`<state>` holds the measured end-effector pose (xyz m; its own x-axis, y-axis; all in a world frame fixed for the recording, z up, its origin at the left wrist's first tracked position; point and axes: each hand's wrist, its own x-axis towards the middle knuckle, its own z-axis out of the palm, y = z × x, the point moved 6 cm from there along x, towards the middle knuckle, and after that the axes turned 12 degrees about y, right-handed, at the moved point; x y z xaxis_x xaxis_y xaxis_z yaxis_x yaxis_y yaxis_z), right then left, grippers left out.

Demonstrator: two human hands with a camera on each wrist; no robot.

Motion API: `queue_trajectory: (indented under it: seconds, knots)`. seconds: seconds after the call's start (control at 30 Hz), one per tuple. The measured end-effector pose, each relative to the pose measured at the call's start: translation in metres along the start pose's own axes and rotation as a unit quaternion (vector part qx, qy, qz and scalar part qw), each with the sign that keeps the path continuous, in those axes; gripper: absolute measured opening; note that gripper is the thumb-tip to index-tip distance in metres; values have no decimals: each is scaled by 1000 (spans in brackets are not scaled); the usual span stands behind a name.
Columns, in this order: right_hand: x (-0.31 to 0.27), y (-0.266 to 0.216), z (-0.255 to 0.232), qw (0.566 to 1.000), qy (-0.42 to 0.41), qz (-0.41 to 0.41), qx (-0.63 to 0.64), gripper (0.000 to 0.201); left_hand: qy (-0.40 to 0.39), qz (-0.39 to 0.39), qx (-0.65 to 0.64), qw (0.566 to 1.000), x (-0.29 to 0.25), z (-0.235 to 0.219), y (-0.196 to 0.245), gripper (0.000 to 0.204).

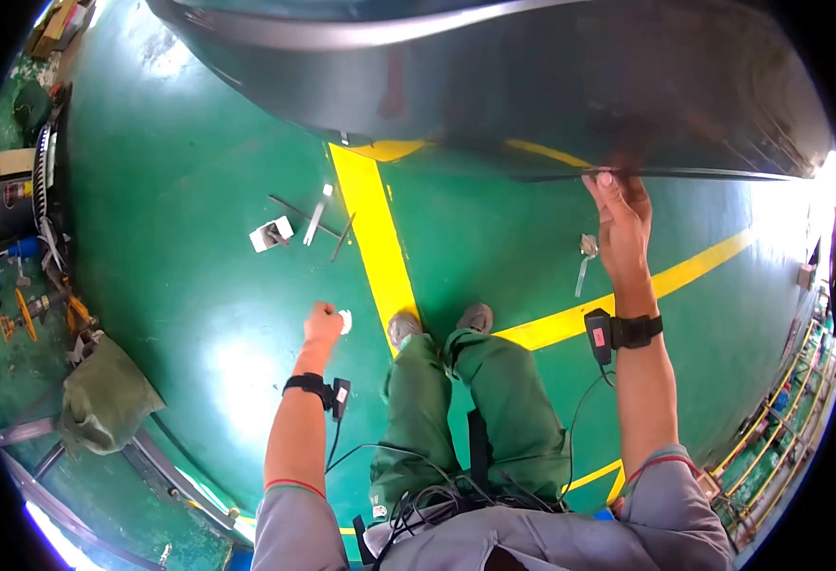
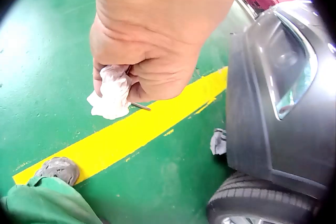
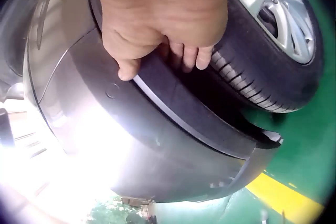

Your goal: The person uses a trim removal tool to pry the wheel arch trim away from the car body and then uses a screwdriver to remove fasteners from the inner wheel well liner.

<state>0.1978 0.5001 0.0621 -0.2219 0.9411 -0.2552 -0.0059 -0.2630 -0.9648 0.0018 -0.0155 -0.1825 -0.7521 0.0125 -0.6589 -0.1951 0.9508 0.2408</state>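
My left hand (image 1: 323, 325) hangs low over the green floor, left of my shoes, and grips a crumpled white wad of tissue or thin cloth (image 2: 113, 92). A thin dark stick (image 2: 140, 106) pokes out beside the wad in the left wrist view. Higher and to the right, my right hand (image 1: 624, 224) grips the lower edge of the grey car (image 1: 532, 86). In the right wrist view its thumb presses the outer panel, while the fingers curl in behind the dark wheel arch trim (image 3: 202, 121). Right beside those fingers is the tyre (image 3: 247, 77).
A small white box (image 1: 270, 234) and several thin strips (image 1: 318, 215) lie on the floor at front left. A crumpled scrap (image 1: 588, 246) lies near the right hand. Yellow lines (image 1: 370, 228) cross the floor. A green bag (image 1: 108, 395) stands at left, a rack (image 1: 789, 409) at right.
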Motion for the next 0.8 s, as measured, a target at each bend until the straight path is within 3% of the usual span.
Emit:
queue_trajectory:
  seconds: [0.03, 0.07, 0.1, 0.13, 0.17, 0.23, 0.27, 0.33, 0.37, 0.4, 0.43, 0.47, 0.53, 0.57, 0.6, 0.63, 0.67, 0.7, 0.73, 0.8]
  knots:
    - [-12, 1, -7, 1000, 4, 11, -18, 46, -17, -12, 4, 1000, -8, 13, -28, 32]
    - [2, 31, 26, 998, -11, -65, 6, 45, 51, 8, 2, 999, 67, -3, -26, 30]
    - [-12, 17, 20, 994, -14, -103, -30, 45, 59, -10, 13, 998, 50, -4, -50, 29]
    - [-12, 8, 20, 993, -16, -112, -30, 45, 60, -5, 5, 998, 54, -3, -53, 29]
    - [-2, 8, 25, 983, -18, -181, 17, 45, 93, 5, -20, 995, 99, 9, -35, 28]
    - [-6, 20, 25, 980, -15, -196, 40, 46, 98, -23, 14, 995, 113, 16, -73, 29]
    - [-3, 16, 31, 967, 0, -240, 80, 44, 123, 0, -17, 992, 153, 33, -62, 29]
    - [-6, 28, 35, 966, 24, -236, 107, 43, 166, 13, 30, 986, 182, 45, -100, 34]
    - [-2, 24, 34, 957, 35, -262, 123, 43, 169, 49, 17, 984, 215, 63, -77, 43]
    - [-14, 15, 26, 954, 64, -264, 124, 42, 174, 53, 18, 983, 215, 55, -85, 43]
    - [-23, 9, 27, 958, 70, -263, 90, 40, 215, 58, 42, 974, 203, 42, -99, 48]
    - [-35, -6, 20, 948, 77, -293, 95, 40, 258, 94, 39, 961, 213, 42, -71, 53]
    - [-39, -19, 11, 953, 120, -277, -5, 40, 224, 107, 43, 968, 213, 47, -60, 75]
    - [-42, -27, 12, 946, 130, -295, -41, 42, 241, 160, 64, 955, 213, 46, -40, 85]
    - [-50, -37, 6, 938, 119, -322, -46, 45, 220, 158, 64, 960, 212, 58, -35, 94]
    - [-60, -37, 9, 948, 135, -288, -29, 45, 235, 151, 72, 957, 202, 55, -48, 93]
    - [-59, -33, 18, 954, 89, -286, 11, 48, 208, 165, 54, 963, 204, 41, -31, 90]
    - [-63, -38, 8, 948, 83, -304, 31, 54, 260, 215, 67, 939, 228, 65, -41, 86]
    - [-71, -42, 5, 942, 94, -321, 28, 54, 242, 206, 68, 946, 225, 59, -36, 87]
    - [-53, -37, 25, 955, 77, -279, 64, 59, 217, 178, 100, 954, 238, 42, -24, 85]
